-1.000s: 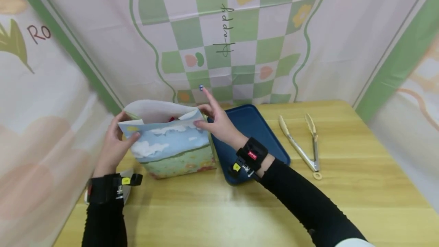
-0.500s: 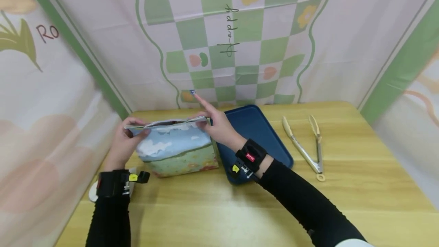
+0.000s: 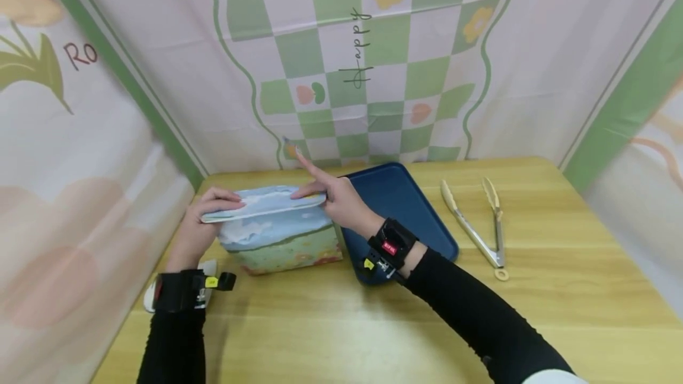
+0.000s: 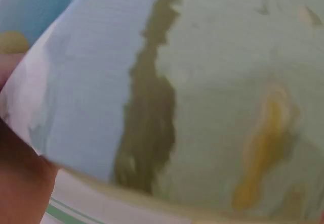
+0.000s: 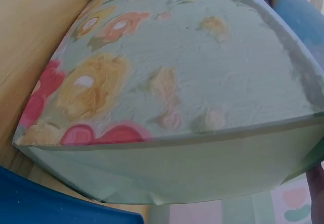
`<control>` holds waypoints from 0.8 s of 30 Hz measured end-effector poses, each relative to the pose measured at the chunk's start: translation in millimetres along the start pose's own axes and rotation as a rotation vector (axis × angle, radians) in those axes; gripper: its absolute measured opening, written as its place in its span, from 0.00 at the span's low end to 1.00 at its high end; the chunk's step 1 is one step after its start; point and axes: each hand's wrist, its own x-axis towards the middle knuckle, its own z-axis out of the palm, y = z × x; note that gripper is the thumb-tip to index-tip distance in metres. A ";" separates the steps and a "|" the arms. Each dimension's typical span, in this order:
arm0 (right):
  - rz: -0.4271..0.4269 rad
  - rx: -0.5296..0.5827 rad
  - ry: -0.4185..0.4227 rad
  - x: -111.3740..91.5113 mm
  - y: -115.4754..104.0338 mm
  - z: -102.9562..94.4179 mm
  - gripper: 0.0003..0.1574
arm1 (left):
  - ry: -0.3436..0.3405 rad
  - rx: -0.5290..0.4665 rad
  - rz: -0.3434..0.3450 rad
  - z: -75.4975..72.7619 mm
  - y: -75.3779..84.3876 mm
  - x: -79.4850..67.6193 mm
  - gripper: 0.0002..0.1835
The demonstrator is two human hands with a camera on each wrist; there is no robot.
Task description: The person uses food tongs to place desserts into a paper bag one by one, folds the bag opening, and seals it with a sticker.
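Observation:
A paper bag point(image 3: 283, 250), painted with blue sky and a flowered meadow, stands at the left of the table. Its top is folded over toward me as a flap point(image 3: 269, 201), so the inside is hidden. My left hand point(image 3: 196, 231) grips the flap's left end, fingers on top and the thumb hidden beneath. At the other end, my right hand point(image 3: 344, 199) pinches the fold, its index finger pointing up and away. Up close, the left wrist view shows the bag's painted front point(image 4: 217, 102) and part of my left hand point(image 4: 25, 183). Flowers cover the bag front point(image 5: 167, 72) in the right wrist view.
A dark blue tray point(image 3: 397, 200) lies just right of the bag, partly under my right forearm. Farther right rest spread metal tongs point(image 3: 475, 236) with cream tips. A white object point(image 3: 210, 266) is mostly hidden beneath my left wrist. A printed cloth point(image 3: 368, 46) hangs behind the wooden table point(image 3: 331, 330).
The bag's gaping mouth has been drawn flat, then its top edge folded down toward me. My left hand has moved slightly right, its fingers now lying over the flap.

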 end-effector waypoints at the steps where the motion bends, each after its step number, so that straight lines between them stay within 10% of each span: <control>1: -0.006 -0.005 -0.001 -0.1 -0.3 0.2 0.63 | -0.001 0.000 -0.005 -0.1 -2.4 -1.1 0.15; 8: 0.021 0.056 -0.054 -6.1 0.7 -4.8 0.61 | -0.016 0.113 0.056 -4.0 -17.7 -10.0 0.25; 14: -0.001 0.032 -0.174 -16.1 3.1 -13.6 0.58 | -0.028 0.353 0.286 -1.4 -15.7 -21.0 0.25; 24: -0.041 -0.029 -0.309 -28.7 9.1 -13.5 0.54 | 0.199 0.399 0.399 21.1 -31.7 -31.9 0.17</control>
